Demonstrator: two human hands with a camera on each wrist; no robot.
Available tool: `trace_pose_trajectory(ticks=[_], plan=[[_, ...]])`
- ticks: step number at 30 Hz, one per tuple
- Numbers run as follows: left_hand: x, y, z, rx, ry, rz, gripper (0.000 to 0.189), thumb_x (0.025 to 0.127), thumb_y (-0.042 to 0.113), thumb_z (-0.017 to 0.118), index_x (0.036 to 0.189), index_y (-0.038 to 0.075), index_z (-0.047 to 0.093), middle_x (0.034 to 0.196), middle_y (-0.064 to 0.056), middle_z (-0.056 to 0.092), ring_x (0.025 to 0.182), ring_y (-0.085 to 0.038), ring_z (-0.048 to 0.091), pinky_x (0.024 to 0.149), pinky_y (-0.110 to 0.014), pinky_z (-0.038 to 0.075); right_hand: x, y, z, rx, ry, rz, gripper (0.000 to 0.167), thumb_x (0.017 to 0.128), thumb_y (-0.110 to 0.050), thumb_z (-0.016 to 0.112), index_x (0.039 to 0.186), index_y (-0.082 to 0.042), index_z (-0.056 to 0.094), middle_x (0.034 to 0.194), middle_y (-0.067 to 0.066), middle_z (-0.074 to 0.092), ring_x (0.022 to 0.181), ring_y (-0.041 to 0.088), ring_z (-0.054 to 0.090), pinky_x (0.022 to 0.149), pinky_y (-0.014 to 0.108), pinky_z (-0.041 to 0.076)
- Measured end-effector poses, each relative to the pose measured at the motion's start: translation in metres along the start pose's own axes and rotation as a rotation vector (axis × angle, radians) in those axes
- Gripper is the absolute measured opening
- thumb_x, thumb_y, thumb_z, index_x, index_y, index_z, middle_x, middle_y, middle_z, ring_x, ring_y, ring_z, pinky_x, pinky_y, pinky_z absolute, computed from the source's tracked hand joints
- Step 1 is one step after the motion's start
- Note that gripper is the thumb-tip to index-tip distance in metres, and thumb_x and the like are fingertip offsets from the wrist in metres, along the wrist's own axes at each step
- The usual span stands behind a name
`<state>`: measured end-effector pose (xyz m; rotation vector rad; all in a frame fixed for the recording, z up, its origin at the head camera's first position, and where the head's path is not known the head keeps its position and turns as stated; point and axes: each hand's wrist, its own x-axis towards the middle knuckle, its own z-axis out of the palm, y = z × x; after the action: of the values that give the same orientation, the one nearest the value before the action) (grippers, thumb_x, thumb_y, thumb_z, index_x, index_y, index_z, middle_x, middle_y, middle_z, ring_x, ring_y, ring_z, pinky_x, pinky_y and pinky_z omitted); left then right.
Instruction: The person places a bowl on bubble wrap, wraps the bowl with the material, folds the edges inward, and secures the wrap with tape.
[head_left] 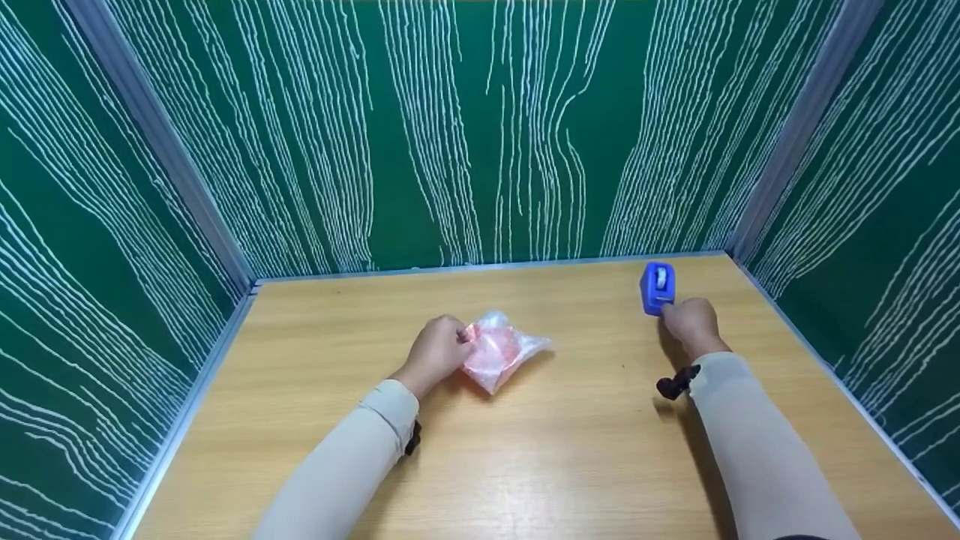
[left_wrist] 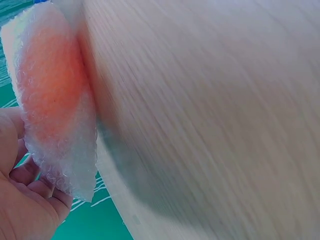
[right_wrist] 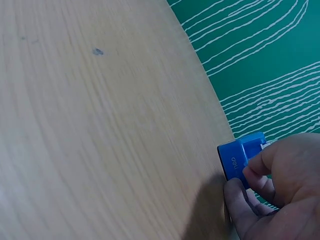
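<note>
My left hand (head_left: 433, 351) pinches the left edge of a bubble-wrap packet (head_left: 496, 354) at mid-table. Something orange-pink shows through the clear wrap, but its kind is hidden. In the left wrist view the packet (left_wrist: 54, 85) stands tilted above the wood, with the thumb on one side and the fingers (left_wrist: 41, 187) curled beneath its edge. Over at the back right, my right hand (head_left: 694, 324) holds the near end of a blue tape dispenser (head_left: 658, 289) carrying a white roll. The right wrist view shows thumb and fingers gripping the dispenser (right_wrist: 234, 155) at its end.
Both hands work over a light wooden table (head_left: 570, 450). Green panels (head_left: 480, 150) with wavy white lines enclose it at the back and both sides, joined by grey corner posts (head_left: 799, 127). A dark band (head_left: 679, 382) hangs at the right wrist.
</note>
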<state>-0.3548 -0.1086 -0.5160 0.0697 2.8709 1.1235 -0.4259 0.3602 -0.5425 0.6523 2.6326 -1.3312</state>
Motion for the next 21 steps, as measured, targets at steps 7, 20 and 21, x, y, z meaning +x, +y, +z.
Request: trace_pose_trajectory(ticks=[7,20,21], plan=[[0.002,0.000,-0.001,0.034,0.007,0.010,0.006,0.102,0.012,0.084,0.107,0.009,0.082,0.103,-0.006,0.072,0.094,-0.023,0.067,0.079,-0.030,0.060,0.000,-0.009,0.003,0.004,-0.003,0.053,0.065,0.120,-0.029,0.043,0.168,0.014,0.034,0.167,0.035,0.051,0.147,0.045,0.056,0.135,0.060,0.041],[0.002,0.001,-0.002,0.003,-0.003,-0.015,0.009,0.103,0.013,0.084,0.110,0.010,0.080,0.103,-0.006,0.071,0.094,-0.024,0.068,0.081,-0.030,0.061,0.003,-0.012,0.002,0.040,-0.051,0.083,0.066,0.121,-0.027,0.040,0.174,0.009,0.024,0.174,0.033,0.044,0.156,0.046,0.049,0.138,0.063,0.033],[0.002,0.001,-0.002,-0.001,-0.007,-0.018,0.010,0.103,0.014,0.084,0.111,0.010,0.079,0.103,-0.006,0.071,0.094,-0.024,0.068,0.081,-0.030,0.061,0.003,-0.012,0.002,0.035,-0.051,0.082,0.066,0.121,-0.026,0.040,0.174,0.009,0.024,0.174,0.033,0.044,0.157,0.047,0.049,0.138,0.063,0.033]])
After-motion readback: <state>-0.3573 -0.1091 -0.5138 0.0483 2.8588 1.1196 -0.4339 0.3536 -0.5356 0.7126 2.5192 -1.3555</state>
